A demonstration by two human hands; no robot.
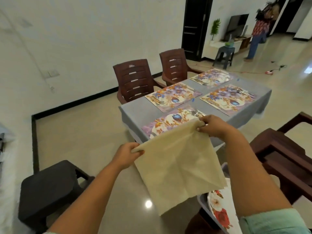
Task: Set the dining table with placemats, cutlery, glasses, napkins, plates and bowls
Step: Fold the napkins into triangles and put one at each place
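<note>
In the head view, a cream napkin is held spread in the air, short of the bench's near edge. Its upper corners are pinched by the left hand and the right hand, both clenched on the cloth. Four floral placemats lie on the grey bench; cutlery rests on the nearest mat. Open floor is seen to the left, between a dark stool and the bench. Brown chairs stand at the far edge.
</note>
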